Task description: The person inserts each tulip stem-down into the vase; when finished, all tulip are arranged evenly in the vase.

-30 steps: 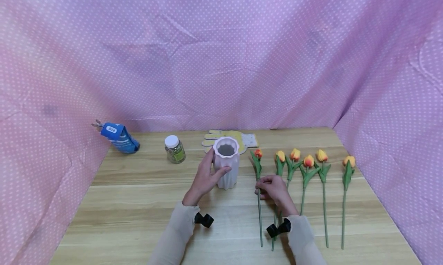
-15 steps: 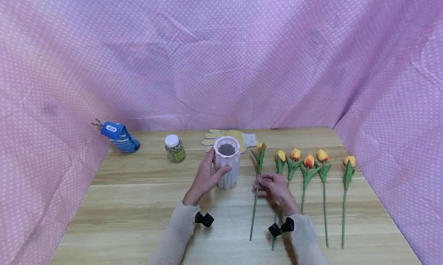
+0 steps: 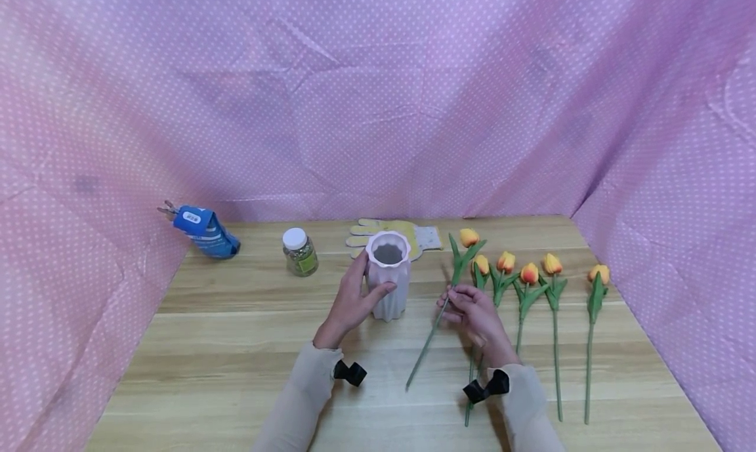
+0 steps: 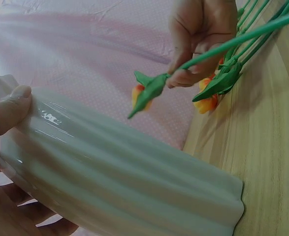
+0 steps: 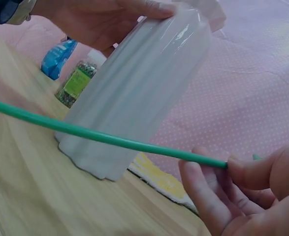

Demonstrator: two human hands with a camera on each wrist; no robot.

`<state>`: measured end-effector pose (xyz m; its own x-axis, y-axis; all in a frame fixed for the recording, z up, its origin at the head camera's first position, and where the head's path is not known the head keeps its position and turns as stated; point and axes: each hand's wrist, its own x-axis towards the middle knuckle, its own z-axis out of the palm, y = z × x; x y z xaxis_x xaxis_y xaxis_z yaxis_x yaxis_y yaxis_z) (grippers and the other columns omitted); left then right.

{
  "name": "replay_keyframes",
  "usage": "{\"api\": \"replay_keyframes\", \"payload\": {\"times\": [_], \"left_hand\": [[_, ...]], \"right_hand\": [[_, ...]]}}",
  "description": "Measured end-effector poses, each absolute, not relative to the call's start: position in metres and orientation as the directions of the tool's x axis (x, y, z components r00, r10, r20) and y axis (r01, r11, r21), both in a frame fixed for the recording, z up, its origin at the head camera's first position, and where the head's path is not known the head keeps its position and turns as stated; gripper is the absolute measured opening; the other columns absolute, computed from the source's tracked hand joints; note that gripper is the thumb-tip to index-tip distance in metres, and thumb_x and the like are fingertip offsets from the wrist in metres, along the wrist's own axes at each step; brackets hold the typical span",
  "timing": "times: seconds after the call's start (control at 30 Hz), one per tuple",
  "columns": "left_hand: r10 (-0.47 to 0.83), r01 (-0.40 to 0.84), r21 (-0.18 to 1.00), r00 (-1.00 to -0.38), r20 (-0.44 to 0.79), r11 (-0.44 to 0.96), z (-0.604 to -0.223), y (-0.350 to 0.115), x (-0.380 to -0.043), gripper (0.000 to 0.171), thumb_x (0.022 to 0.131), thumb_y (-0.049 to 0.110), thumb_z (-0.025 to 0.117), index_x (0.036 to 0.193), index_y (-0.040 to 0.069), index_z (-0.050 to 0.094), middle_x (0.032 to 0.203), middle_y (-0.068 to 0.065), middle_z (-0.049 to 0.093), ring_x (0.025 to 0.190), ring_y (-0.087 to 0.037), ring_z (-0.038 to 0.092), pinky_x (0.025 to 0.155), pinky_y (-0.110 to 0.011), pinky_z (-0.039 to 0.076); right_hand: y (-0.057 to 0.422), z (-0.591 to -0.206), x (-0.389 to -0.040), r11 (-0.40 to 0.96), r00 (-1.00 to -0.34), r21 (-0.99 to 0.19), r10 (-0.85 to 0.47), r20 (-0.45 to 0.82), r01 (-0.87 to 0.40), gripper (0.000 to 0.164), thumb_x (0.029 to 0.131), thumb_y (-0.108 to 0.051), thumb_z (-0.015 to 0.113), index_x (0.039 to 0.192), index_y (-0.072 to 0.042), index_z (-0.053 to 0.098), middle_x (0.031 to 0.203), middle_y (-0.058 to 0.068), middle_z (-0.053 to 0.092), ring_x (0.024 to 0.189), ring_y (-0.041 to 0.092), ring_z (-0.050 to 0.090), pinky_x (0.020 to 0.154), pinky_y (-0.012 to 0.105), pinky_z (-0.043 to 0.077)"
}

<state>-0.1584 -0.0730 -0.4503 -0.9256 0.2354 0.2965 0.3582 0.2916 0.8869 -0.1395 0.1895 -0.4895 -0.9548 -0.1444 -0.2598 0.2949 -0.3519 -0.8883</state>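
A white fluted vase (image 3: 390, 294) stands upright on the wooden table, dark inside its scalloped mouth. My left hand (image 3: 352, 301) grips it near the top, thumb across the front and fingers around the far left side. In my right hand (image 3: 478, 314) a tulip (image 3: 458, 268) with a yellow-orange bloom is pinched by the stem just under its leaves. Its green stem (image 5: 110, 139) slants down to the left, passing before the vase in the right wrist view. More orange-yellow tulips (image 3: 529, 275) lie in a row beyond and beside the right hand.
Behind the vase lies a yellow and white work glove (image 3: 428, 237). A white-lidded jar (image 3: 300, 252) of small grains stands to its left. Farther left is a blue bag (image 3: 207, 231) with a metal tool end sticking out. Pink dotted cloth (image 3: 378, 111) encloses the table.
My right hand has raised the tulip and turned it, so the bloom swings up to the right and the stem end to the left. The left hand stays on the vase.
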Motion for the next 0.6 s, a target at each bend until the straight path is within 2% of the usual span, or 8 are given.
{"api": "replay_keyframes", "payload": {"times": [0.17,0.3,0.43,0.6], "left_hand": [[0.239,0.38,0.877,-0.918,0.317,0.295,-0.451,-0.073,-0.16,0.075,0.091,0.024,0.074,0.154,0.014,0.034,0.146,-0.011,0.051,0.136,-0.032,0.051,0.116,-0.057,0.04],[0.237,0.386,0.872,-0.916,0.323,0.302,-0.451,-0.073,-0.16,0.076,0.091,0.024,0.074,0.154,0.013,0.033,0.146,-0.012,0.051,0.137,-0.033,0.05,0.115,-0.058,0.04],[0.236,0.377,0.876,-0.92,0.314,0.302,-0.451,-0.073,-0.16,0.077,0.091,0.024,0.074,0.155,0.013,0.033,0.147,-0.012,0.05,0.138,-0.033,0.05,0.116,-0.057,0.04],[0.237,0.38,0.873,-0.918,0.317,0.305,-0.451,-0.073,-0.159,0.078,0.091,0.027,0.074,0.155,0.013,0.032,0.148,-0.012,0.05,0.139,-0.033,0.049,0.116,-0.057,0.04]], "right_hand": [[0.192,-0.479,-0.139,-0.356,-0.964,-0.897,-0.115,-0.238,0.263,0.013,0.103,-0.002,0.05,0.102,-0.007,0.061,0.087,-0.004,0.073,0.084,0.009,0.074,0.073,0.023,0.063],[0.195,-0.469,-0.139,-0.369,-0.975,-0.903,-0.096,-0.2,0.221,0.016,0.103,-0.003,0.051,0.097,-0.011,0.064,0.088,-0.004,0.072,0.085,0.009,0.073,0.074,0.023,0.062],[0.2,-0.456,-0.14,-0.457,-0.988,-0.877,-0.098,-0.117,0.149,0.022,0.102,-0.001,0.05,0.093,-0.014,0.066,0.089,-0.003,0.073,0.084,0.01,0.074,0.074,0.024,0.063],[0.205,-0.438,-0.14,-0.535,-0.996,-0.843,-0.088,-0.009,0.055,0.023,0.103,0.001,0.047,0.095,-0.01,0.066,0.091,-0.001,0.072,0.084,0.012,0.074,0.073,0.025,0.063]]}}
